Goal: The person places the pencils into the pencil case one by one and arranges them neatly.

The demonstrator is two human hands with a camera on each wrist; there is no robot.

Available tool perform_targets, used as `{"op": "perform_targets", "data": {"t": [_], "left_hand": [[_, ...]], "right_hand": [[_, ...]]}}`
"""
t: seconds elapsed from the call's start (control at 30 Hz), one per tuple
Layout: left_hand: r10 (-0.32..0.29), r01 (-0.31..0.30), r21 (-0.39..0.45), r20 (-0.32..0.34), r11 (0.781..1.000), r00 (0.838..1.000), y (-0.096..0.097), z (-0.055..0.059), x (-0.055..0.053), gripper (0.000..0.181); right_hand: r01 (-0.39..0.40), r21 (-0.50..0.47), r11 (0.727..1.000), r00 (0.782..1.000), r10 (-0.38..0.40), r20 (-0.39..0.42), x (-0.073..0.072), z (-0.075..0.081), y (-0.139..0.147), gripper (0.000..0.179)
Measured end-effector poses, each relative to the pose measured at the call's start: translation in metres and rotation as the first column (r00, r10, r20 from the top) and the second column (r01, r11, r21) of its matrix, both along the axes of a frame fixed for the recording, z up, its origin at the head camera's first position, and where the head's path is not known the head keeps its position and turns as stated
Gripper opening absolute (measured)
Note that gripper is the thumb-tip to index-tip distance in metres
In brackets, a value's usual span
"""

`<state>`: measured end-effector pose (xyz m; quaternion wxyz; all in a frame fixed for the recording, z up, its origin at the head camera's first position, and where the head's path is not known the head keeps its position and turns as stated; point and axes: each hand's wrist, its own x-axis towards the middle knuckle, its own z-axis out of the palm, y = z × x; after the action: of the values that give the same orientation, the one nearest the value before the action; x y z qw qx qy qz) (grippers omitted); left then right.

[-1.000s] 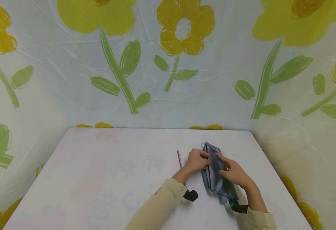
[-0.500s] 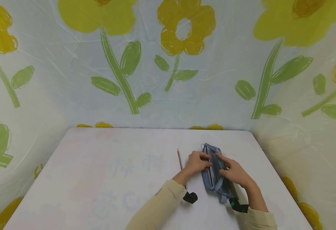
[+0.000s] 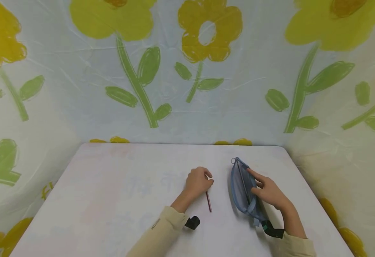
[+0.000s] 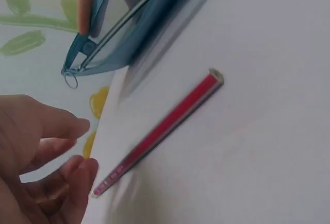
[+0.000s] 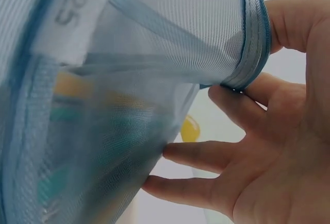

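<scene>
A blue mesh zip pouch (image 3: 237,191) lies on the right of the table, its mouth spread apart. My right hand (image 3: 269,192) holds the pouch's right edge; in the right wrist view the thumb and forefinger pinch the zip border (image 5: 255,38) while the other fingertips touch the mesh. Inside the mouth runs a slim dark rod (image 4: 116,31). Left of the pouch lies a red pencil (image 3: 208,201) with dark stripes. Over its far part is my left hand (image 3: 198,182), fingers loosely bent and, in the left wrist view, just beside the pencil's narrow-looking end with nothing between them.
The white table (image 3: 126,200) carries faint markings. Behind and at both sides hangs a flower-printed sheet (image 3: 238,107). Through the pouch's mesh show blurred orange and teal things (image 5: 118,136); a white label (image 5: 75,20) reads 25.
My left hand has moved left from the pouch's mouth to over the pencil. The pouch's left side now bulges wider, and the right hand keeps its place on the edge.
</scene>
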<state>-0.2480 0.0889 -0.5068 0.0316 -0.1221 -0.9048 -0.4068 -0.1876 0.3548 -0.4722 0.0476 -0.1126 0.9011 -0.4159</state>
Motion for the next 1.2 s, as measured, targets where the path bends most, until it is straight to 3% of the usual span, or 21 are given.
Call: {"op": "perform_targets", "data": {"t": [0.1, 0.33, 0.6, 0.73, 0.87, 1.07, 1.2], "left_hand": [[0.002, -0.001, -0.052, 0.013, 0.999, 1.000, -0.006, -0.003, 0.002, 0.016], [-0.005, 0.006, -0.028, 0.035, 1.000, 0.999, -0.010, -0.021, 0.004, 0.031], [0.035, -0.035, -0.009, -0.008, 0.999, 0.999, -0.013, -0.027, -0.001, 0.019], [0.003, -0.009, 0.073, 0.076, 0.997, 0.997, -0.016, -0.025, -0.001, 0.013], [-0.030, 0.006, 0.166, 0.144, 0.986, 0.989, -0.018, -0.025, -0.001, 0.010], [-0.075, 0.015, 0.280, 0.206, 0.960, 0.976, -0.017, -0.020, 0.001, 0.009], [-0.100, 0.027, 0.331, 0.205, 0.943, 0.974, -0.013, -0.015, 0.003, 0.005]], "right_hand": [[0.006, 0.020, 1.000, 1.000, -0.006, 0.000, 0.000, 0.001, 0.000, 0.070], [0.068, 0.050, 0.996, 0.997, -0.066, -0.045, 0.003, -0.003, -0.007, 0.068], [0.069, 0.015, 0.997, 0.997, -0.069, -0.040, 0.006, 0.000, -0.007, 0.069], [0.048, -0.034, 0.998, 0.999, -0.048, 0.004, 0.005, -0.004, -0.002, 0.066], [0.055, -0.052, 0.997, 0.998, -0.055, -0.002, 0.006, -0.006, 0.001, 0.064], [0.046, -0.043, 0.998, 0.999, -0.046, -0.003, 0.003, -0.006, 0.001, 0.063], [0.040, -0.035, 0.999, 0.999, -0.040, -0.003, 0.001, -0.004, -0.003, 0.063]]}}
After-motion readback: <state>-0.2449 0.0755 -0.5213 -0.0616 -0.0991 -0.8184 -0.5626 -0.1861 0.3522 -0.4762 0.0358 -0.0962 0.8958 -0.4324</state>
